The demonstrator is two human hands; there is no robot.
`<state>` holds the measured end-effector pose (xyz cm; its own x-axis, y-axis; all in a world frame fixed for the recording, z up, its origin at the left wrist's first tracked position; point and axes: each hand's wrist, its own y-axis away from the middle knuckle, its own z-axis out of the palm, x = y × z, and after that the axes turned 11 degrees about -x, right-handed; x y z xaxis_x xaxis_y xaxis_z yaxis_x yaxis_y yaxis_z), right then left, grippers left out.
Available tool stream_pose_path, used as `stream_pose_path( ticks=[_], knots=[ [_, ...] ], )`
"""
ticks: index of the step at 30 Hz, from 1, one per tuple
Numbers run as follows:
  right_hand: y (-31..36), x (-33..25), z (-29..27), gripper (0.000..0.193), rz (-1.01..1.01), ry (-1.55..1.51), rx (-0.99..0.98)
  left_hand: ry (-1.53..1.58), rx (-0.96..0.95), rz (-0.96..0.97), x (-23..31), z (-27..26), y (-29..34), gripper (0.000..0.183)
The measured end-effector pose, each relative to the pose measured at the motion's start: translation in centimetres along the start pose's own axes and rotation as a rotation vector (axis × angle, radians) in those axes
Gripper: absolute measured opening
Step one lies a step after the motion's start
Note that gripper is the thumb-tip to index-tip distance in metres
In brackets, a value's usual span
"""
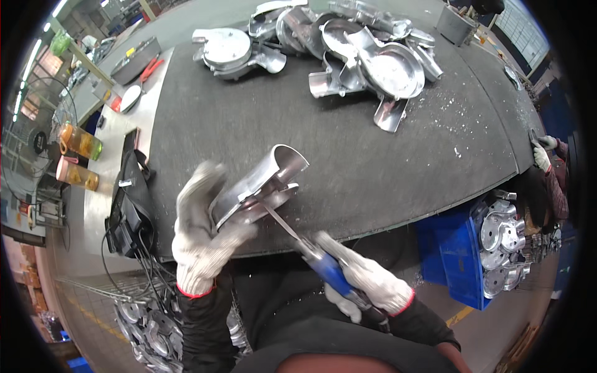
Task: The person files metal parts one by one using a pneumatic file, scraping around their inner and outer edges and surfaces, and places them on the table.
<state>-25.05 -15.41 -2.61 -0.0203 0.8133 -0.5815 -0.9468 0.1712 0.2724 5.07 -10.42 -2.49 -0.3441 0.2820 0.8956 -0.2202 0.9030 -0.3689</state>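
My left hand (202, 233), in a white knitted glove with a red cuff edge, grips the near left end of a shiny metal casting (264, 177). Its fingers are a little blurred. The casting is tilted above the near part of the dark table, its curved, trough-like opening up and to the right. In my right hand (373, 283), gloved the same way, is a blue-bodied filing tool (329, 273). From its front a thin metal blade (278, 222) reaches up and left, its tip at the casting's lower side. Dark tubing or a grip shows behind the hand.
Several similar castings (392, 68) are heaped at the table's (236, 118) far side, with metal chips nearby. Bottles (81, 142), red-handled pliers (151, 68) and a black bag with cables (132, 214) lie left. A blue bin (451, 255) and castings stand right; another person's gloved hands (542, 152) are beyond.
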Motion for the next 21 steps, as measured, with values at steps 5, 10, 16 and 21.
stream_pose_path(
  ticks=[5, 10, 16, 21],
  knots=[
    [5.5, 1.6, -1.5, 0.094, 0.058, 0.005, 0.061, 0.024, 0.193, -0.328, -8.1, 1.7, 5.6, 0.095],
    [3.9, 2.4, -0.1, 0.095, 0.012, 0.121, 0.175, -0.066, 0.423, -0.277, -8.0, 4.3, 2.1, 0.041],
    [2.7, -0.1, 0.2, 0.088, -0.002, 0.737, 0.083, -0.548, 0.266, -0.36, 1.7, -4.6, 0.5, 0.005],
    [0.6, -3.5, 1.3, 0.09, 0.171, 0.767, 0.145, -0.874, 0.08, -0.417, 8.1, -0.5, -2.3, 0.03]
  ],
)
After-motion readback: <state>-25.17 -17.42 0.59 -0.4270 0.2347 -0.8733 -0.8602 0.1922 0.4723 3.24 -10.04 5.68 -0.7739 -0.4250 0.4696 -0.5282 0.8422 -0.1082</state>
